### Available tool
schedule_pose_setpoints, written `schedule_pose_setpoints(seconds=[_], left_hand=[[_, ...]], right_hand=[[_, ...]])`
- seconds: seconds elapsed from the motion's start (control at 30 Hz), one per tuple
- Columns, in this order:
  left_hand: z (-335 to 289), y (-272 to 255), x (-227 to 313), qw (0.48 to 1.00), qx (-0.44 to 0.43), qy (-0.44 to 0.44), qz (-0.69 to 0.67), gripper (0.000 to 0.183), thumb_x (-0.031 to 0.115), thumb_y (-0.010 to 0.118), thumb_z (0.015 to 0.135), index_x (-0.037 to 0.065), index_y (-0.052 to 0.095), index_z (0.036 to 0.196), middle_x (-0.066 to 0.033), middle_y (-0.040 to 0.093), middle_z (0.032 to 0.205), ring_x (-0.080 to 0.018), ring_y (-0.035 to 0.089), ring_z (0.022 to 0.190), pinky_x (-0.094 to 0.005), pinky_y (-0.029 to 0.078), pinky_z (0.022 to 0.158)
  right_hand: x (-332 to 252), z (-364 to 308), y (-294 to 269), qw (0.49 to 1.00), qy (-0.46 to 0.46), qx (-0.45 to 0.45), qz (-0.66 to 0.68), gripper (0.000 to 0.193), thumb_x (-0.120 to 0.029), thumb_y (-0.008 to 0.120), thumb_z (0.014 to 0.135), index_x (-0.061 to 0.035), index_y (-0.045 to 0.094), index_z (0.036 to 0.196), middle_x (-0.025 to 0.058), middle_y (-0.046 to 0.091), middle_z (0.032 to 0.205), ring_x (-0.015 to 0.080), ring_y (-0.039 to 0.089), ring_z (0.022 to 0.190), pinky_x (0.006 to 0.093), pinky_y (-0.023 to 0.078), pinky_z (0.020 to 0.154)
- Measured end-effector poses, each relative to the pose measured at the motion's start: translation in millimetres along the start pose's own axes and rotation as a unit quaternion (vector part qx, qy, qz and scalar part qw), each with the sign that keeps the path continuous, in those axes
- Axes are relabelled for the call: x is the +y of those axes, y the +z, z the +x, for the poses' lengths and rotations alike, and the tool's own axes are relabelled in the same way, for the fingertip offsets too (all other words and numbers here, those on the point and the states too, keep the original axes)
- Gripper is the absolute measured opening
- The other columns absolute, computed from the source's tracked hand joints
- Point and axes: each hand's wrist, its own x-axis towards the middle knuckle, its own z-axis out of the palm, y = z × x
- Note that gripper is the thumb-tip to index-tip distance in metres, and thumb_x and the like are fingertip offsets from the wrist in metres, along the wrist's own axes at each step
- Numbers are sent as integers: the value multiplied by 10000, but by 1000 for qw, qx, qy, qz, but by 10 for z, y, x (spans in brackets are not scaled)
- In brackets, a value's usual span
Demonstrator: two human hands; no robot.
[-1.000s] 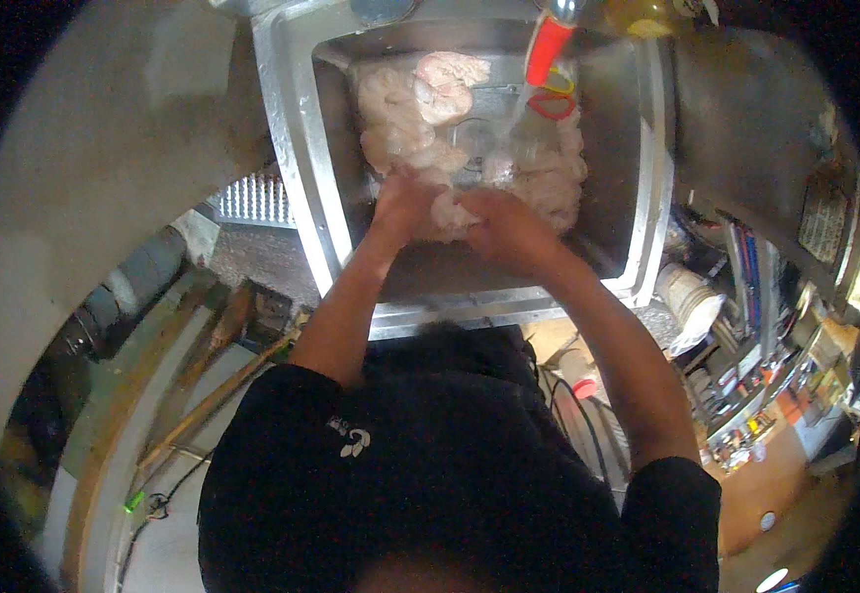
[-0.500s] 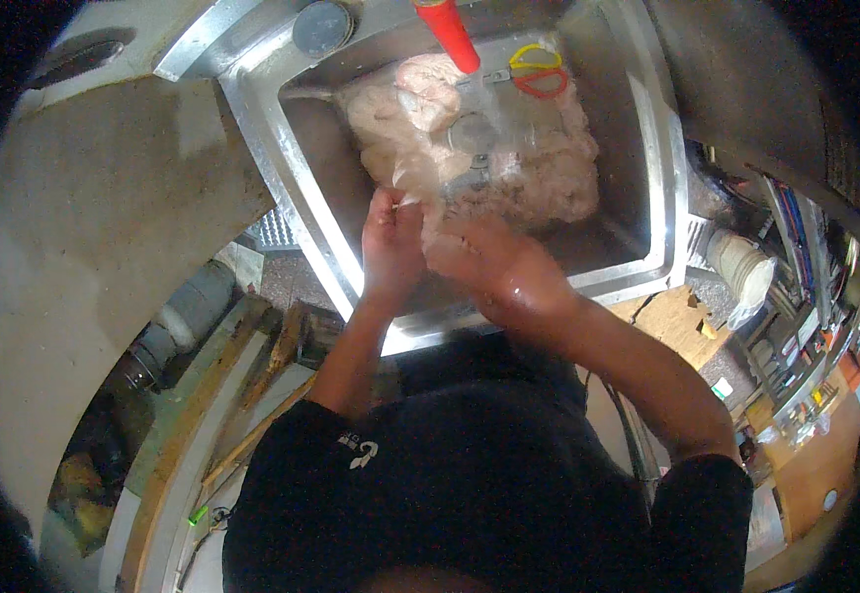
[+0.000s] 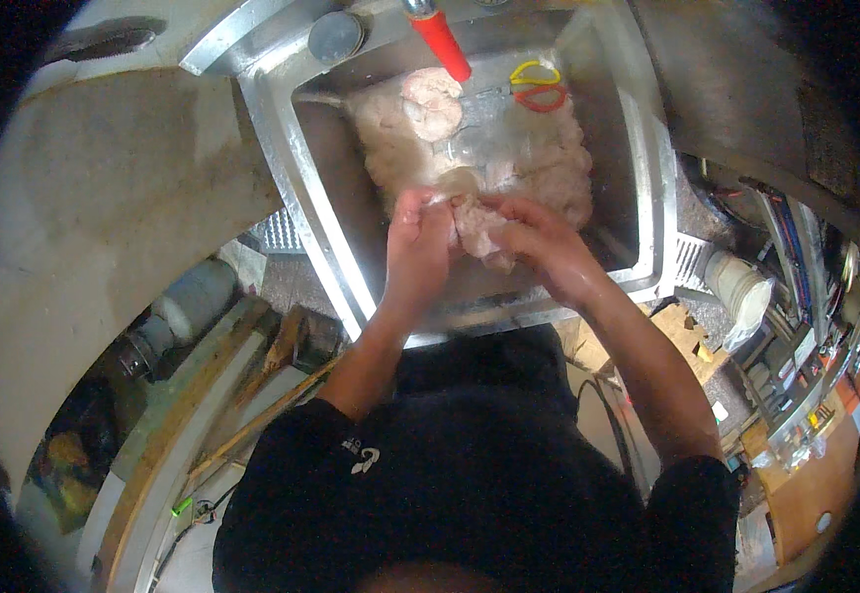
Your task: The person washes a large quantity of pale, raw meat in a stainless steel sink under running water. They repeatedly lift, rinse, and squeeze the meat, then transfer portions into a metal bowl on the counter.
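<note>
My left hand (image 3: 418, 247) and my right hand (image 3: 547, 249) are close together over the near part of a metal sink (image 3: 654, 158). Between them is a pale, folded piece of what looks like raw meat or offal (image 3: 477, 229), with the fingers of both hands closed on it. Beyond my hands, a heap of similar pale pink pieces (image 3: 560, 158) fills much of the basin. One rounded lump (image 3: 433, 102) lies on the heap's far left. Scissors (image 3: 515, 91) with one yellow and one red handle loop rest at the far side, their blades pointing left.
A tap with a red sleeve (image 3: 441, 45) reaches over the basin's far edge. On the rim behind stands a round grey lid-like disc (image 3: 336, 38). A pale counter (image 3: 143, 168) adjoins on the left. White stacked containers (image 3: 736, 292) and cluttered shelves are on the right.
My right hand has moved right and turned, and the pale piece now shows plainly between both hands. My left hand has shifted slightly right. The view has shifted a little.
</note>
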Motion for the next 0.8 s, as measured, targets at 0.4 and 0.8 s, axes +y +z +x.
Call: schedule_pose_setpoints(seconds=[0.4, 0.8], left_hand=[[-2, 5, -47, 899, -70, 72, 427, 170, 178, 483, 1049, 56, 557, 1142, -151, 604, 836, -196, 597, 788, -396, 498, 725], [199, -312, -547, 937, -22, 21, 348, 233, 204, 542, 1012, 35, 579, 1168, -105, 652, 989, -197, 613, 866, -353, 508, 775]], right_hand=[[420, 343, 133, 873, -267, 177, -367, 211, -151, 734, 803, -26, 737, 973, 209, 729, 898, 288, 732, 845, 393, 560, 740], [410, 311, -289, 968, 98, -110, -201, 460, -363, 690, 887, -51, 689, 1224, 72, 703, 944, 171, 657, 789, 326, 537, 660]])
